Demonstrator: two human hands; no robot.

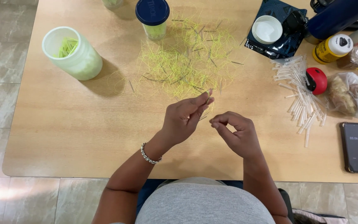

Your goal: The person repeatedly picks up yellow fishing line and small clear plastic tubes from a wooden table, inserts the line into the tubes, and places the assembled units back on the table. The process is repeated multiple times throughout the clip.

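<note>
From the head view, the left hand [185,116] is raised just above the counter [83,124], thumb and fingertips pinched narrowly on a thin needle-like pin [206,108] with yellow thread. The right hand [235,132] is curled close beside it, thumb and forefinger nipped together on what seems to be the thread's end; the strand itself is too fine to make out. Just beyond both hands lies a loose tangle of yellow thread [187,58] mixed with more pins. The thread looks feather-light, limp and prone to snagging; the pin looks stiff, slick and small, best held near its middle. An open white jar [73,54] stands well to the left, clear tubes [299,91] to the right, and a phone [356,147] near the edge.
</note>
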